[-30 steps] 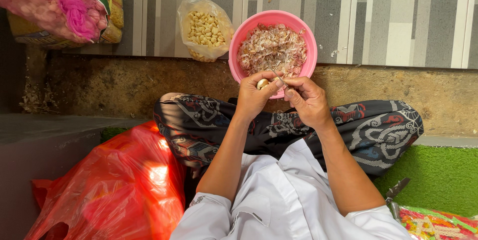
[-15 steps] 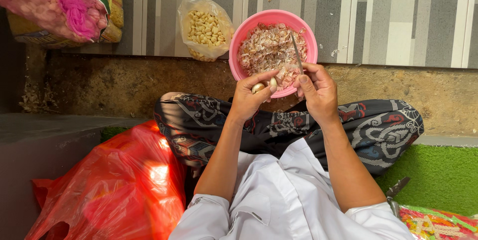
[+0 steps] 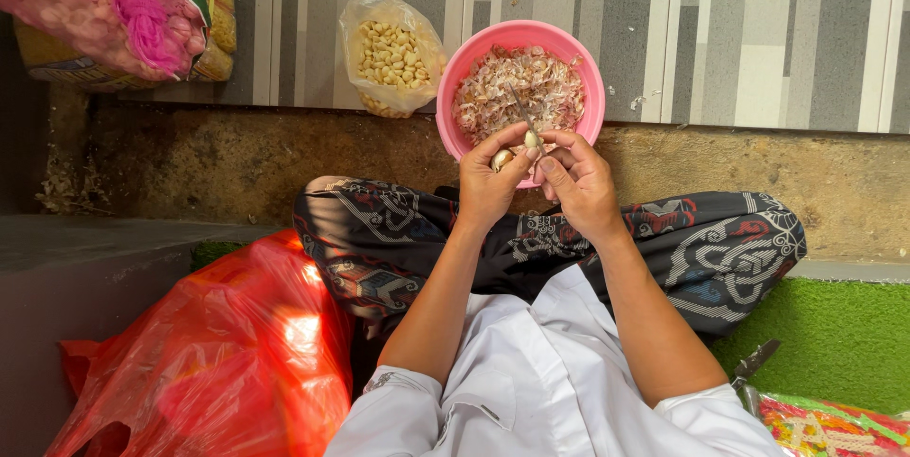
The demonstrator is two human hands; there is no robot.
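- Left hand (image 3: 488, 182): I read it as closed around a pale garlic clove (image 3: 501, 159), thumb and fingers pinching it; the clove sits at the fingertips, just above the lap and at the near rim of the pink bowl (image 3: 455, 78).
- Right hand (image 3: 573, 177): closed on a small knife (image 3: 523, 120); the thin blade points away from the body, over the bowl, with its base meeting a second pale piece (image 3: 534, 139) between the two thumbs (I cannot tell whether this is clove or skin).
- Both hands are touching each other at the fingertips, held in front of the crossed legs in patterned dark trousers (image 3: 379, 220); a white shirt (image 3: 540, 381) fills the lower middle of the view.
- Pink bowl: round, standing on the striped grey floor (image 3: 758, 30) beyond the stone step (image 3: 237, 154); it is filled with papery garlic skins (image 3: 517, 87).
- Clear plastic bag (image 3: 389, 54): just left of the bowl, open at the top, holding peeled cloves.
- Pink mesh sack (image 3: 104, 11): top left corner, lying against a yellow printed bag (image 3: 213, 11); well apart from the hands.
- Red plastic bag (image 3: 218, 362): lower left, beside the left knee, crumpled and lit by sun.
- Green mat (image 3: 834, 334): lower right; a dark metal tool tip (image 3: 754, 362) lies at its near edge, beside a multicoloured woven item (image 3: 834, 424).
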